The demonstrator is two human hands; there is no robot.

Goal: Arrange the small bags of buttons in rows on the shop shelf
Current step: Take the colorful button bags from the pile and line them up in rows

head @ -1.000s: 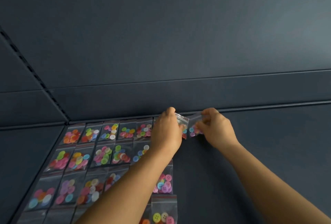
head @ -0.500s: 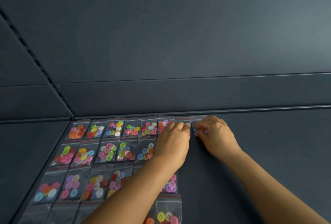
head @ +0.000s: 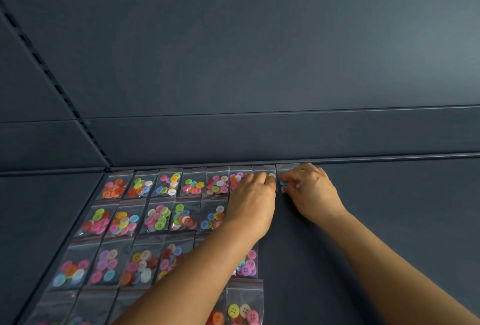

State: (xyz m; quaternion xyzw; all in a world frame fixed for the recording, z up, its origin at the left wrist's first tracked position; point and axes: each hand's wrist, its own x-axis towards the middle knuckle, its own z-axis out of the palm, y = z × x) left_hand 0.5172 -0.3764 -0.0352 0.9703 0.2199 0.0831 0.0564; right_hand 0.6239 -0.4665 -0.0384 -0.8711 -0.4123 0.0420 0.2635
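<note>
Left hand (head: pixel 253 194) presses curled fingertips on a bag (head: pixel 264 171); right hand (head: pixel 309 189) pinches the end bag (head: pixel 285 174). Both bags lie on the shelf (head: pixel 389 207), back row. Advice: square edges against neighbour, avoid overlap, flatten, then release.

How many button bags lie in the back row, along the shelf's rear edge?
8: six in full view from the left corner, one under the left hand, one under the right hand.
</note>
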